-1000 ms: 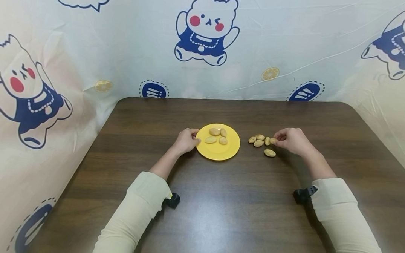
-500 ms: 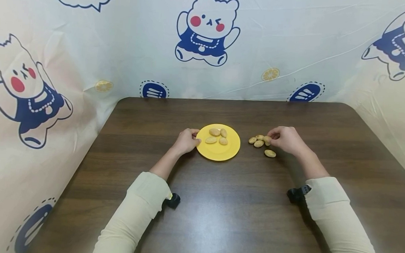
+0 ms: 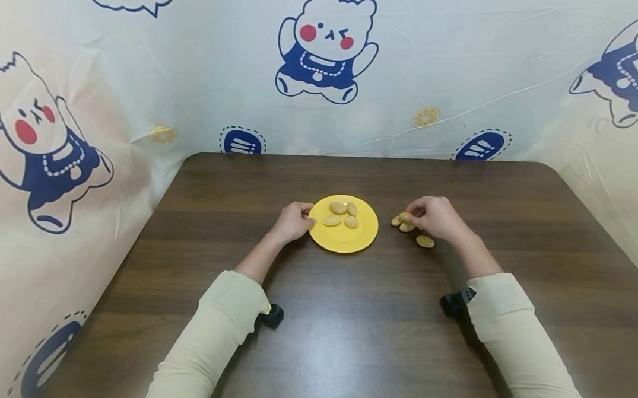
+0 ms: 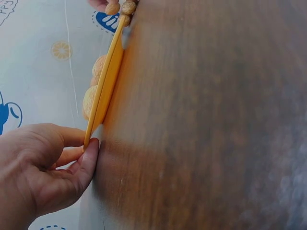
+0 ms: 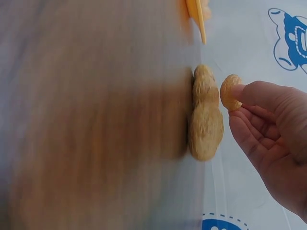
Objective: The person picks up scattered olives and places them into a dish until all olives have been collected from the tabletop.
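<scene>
At the middle of the table, my left hand (image 3: 292, 221) pinches the left rim of a yellow plate (image 3: 342, 242) between thumb and fingers. Several tan oval nuts with rough shells, such as this nut (image 3: 337, 207), lie on that plate. Right of it, my right hand (image 3: 440, 218) pinches another nut (image 5: 231, 92) between thumb and fingertips. The right wrist view shows this held nut raised slightly above the loose nuts (image 5: 206, 136) on the table. My right fingers partly cover the loose group in the head view. One separate nut (image 3: 425, 242) lies nearer to me.
The dark wooden table (image 3: 313, 329) reaches back to a printed cloth (image 3: 197, 57) with cartoon bears. Black wrist cameras, one on the left (image 3: 273, 316) and one on the right (image 3: 455, 304), sit at the sleeve cuffs.
My right hand has moved left across the loose nuts, toward the plate, with a nut in its fingertips. The left hand and the plate have stayed in place.
</scene>
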`<state>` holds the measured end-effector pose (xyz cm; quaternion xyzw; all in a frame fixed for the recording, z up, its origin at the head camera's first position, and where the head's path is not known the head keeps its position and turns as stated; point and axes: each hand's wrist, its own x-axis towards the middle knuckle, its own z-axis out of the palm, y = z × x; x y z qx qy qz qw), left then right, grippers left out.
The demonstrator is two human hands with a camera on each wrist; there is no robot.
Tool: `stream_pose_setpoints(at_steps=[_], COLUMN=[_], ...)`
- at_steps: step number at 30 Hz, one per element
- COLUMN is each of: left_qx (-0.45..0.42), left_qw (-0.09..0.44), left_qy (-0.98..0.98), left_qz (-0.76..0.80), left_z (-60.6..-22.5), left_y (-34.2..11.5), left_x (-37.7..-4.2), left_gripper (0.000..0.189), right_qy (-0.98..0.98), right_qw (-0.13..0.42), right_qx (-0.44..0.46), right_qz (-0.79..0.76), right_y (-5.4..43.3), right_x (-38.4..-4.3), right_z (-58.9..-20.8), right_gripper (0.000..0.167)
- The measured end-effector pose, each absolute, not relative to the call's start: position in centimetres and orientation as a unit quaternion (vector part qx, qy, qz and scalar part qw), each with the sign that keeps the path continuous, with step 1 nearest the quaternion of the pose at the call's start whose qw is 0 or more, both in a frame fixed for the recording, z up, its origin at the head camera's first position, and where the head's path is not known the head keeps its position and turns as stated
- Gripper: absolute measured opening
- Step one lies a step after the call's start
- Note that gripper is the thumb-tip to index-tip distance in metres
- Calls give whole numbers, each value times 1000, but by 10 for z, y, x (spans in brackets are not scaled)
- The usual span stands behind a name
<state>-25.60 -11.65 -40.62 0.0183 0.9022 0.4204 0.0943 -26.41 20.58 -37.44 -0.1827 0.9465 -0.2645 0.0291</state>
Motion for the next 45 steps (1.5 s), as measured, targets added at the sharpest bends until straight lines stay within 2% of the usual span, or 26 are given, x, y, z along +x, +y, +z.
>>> stream_pose_setpoints(at_steps=[8, 25, 33, 45], left_qx=[18, 24, 19, 23], left_qw=[94, 89, 95, 87], left_qy=[904, 904, 900, 902], left_qz=[418, 418, 425, 423], left_z=[-406, -406, -407, -406], left_y=[-118, -118, -117, -117], left_x=[-256, -257, -259, -258], left_gripper=[46, 46, 46, 45], right_qy=[942, 944, 942, 943], right_qw=[21, 58, 54, 57], right_qx=[-199, -196, -216, -219], right_qz=[-270, -259, -251, -246], right_y=[193, 163, 152, 134], right_x=[-269, -271, -273, -278], right_z=[-377, -375, -375, -375], right_gripper=[15, 17, 17, 24])
